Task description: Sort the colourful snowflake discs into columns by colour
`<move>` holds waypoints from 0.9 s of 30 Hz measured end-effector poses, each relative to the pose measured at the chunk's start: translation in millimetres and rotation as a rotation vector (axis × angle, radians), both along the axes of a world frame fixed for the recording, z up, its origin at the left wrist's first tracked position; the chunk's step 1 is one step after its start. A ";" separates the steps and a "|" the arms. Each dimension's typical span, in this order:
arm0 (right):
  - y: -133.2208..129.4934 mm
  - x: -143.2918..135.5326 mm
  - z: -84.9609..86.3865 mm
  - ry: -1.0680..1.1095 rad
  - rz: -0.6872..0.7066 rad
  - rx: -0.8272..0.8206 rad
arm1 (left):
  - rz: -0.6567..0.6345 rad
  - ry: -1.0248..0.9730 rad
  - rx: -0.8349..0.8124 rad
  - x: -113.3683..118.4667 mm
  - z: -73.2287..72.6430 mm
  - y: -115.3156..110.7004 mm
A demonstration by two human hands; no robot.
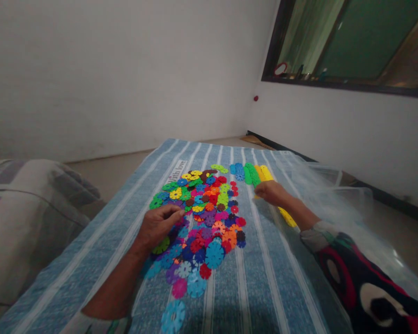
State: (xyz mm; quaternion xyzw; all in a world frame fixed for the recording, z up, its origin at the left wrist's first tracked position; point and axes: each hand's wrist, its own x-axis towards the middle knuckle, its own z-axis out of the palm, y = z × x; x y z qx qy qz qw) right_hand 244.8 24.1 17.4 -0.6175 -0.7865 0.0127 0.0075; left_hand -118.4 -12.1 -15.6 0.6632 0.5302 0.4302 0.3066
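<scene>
A heap of colourful notched plastic discs (209, 215) lies across the middle of the striped cloth. My left hand (160, 225) is at the heap's left edge, thumb and fingertips pinched together; whether a disc is between them is hidden. Over the sorted rows on the right, my right hand (273, 192) is closed, with a bit of a yellow-orange notched disc (257, 197) showing under its fingertips. Just beyond it lie a green row (251, 174), an orange row (259, 173) and a yellow row (266, 172). More yellow discs (287, 217) lie beneath my right wrist.
A blue group of discs (237, 170) sits left of the green row. Clear plastic containers (351, 199) stand along the right side of the blue striped cloth (107, 241). A covered, padded piece of furniture (31, 222) is on the left. Walls and a window (362, 41) lie beyond.
</scene>
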 end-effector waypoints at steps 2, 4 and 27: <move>0.7 22.2 -2.3 -0.051 -0.048 -0.013 | -0.008 0.037 0.004 0.6 -2.4 1.0; 1.0 36.0 -6.3 -0.089 -0.082 -0.029 | -0.018 0.074 -0.003 1.1 -4.9 1.6; 4.3 49.8 -33.6 -0.219 -0.053 0.002 | -0.009 0.174 -0.020 -2.2 -7.6 2.9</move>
